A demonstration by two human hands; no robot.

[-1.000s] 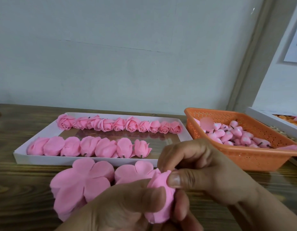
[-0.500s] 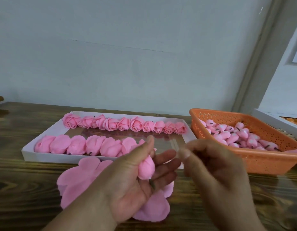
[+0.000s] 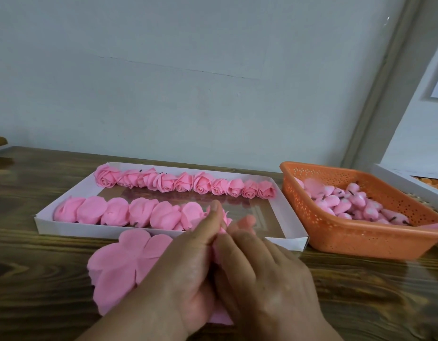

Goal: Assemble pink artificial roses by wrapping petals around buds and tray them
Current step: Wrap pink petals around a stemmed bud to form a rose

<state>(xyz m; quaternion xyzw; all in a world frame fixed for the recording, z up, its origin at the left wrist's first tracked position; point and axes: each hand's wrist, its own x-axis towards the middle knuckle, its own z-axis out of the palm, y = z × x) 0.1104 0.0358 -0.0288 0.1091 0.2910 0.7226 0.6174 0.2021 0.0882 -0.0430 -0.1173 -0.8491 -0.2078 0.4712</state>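
Head view: risk is the soft rose (image 3: 221, 226) crushing or its petal wrap slipping loose if the fingers squeeze unevenly; the hands could also drag the loose petals (image 3: 124, 269) lying beneath them off the tabletop's near edge. Left hand (image 3: 188, 274) stands palm inward, fingers curled round the rose, thumb raised. Right hand (image 3: 264, 279) lies back up, fingers bent against the same rose, pressing. Rose sits between both hands, just before the tray (image 3: 48, 223) near wall.
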